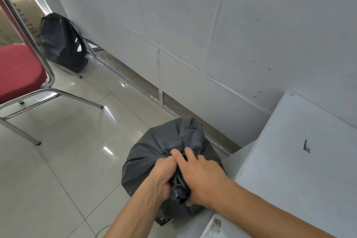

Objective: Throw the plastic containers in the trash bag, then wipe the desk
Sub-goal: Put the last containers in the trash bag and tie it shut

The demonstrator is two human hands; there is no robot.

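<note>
the trash bag (152, 150) is sitting on the floor (67, 160) at lower centre of the frame, just beside the table (289, 150). the left hand (164, 177) is gripping its gathered neck; the right hand (201, 177), fingers (190, 153) curled, is pinching the same folds, probably keeping the mouth bunched shut.

**Trash bag and desk, viewed from above.**
The trash bag (154, 147) is thin, crinkled, dark grey plastic, full and rounded. It stands on the pale tiled floor (77, 160), just beside the desk's left edge and near the foot of the wall (193, 44). Its mouth is gathered into a bunched neck at the top, so the contents are hidden. The left hand (164, 176) grips this neck from one side, and the right hand (201, 177) holds it from the other, thumb tucked under the folds. The desk (289, 170) is white and flat-topped, with a small dark scuff on its surface and a grey smudge at its near edge.
</note>
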